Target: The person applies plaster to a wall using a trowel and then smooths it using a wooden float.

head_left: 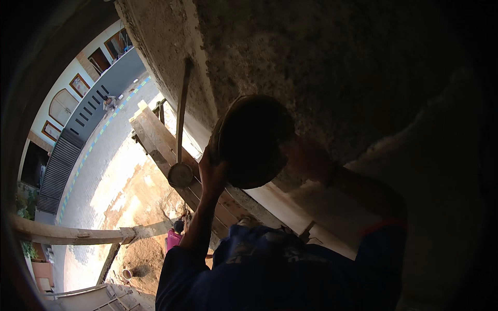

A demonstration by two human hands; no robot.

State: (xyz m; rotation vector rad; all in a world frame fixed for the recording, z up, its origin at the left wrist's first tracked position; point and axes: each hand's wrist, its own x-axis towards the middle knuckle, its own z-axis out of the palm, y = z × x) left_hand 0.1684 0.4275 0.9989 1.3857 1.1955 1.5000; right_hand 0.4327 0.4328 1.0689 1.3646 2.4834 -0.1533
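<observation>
A dark round bucket [216,136] is tipped up in front of my chest, beside the rough wall. My left hand [211,173] is closed on its near left side, with the thumb over the rim. What the bucket holds is lost in deep shadow. At the bucket's right side is my right hand [309,158], overlapping the rim. Its fingers are too dark and smeared to make out, and so is anything in them.
Wooden planks [155,136] run below me along the wall [249,46]. A long thin strip [182,111] leans there, near a small round grey container [180,175]. A wooden pole [72,234] crosses at left. Far below are a person in pink [173,239] and another person crouching [110,103].
</observation>
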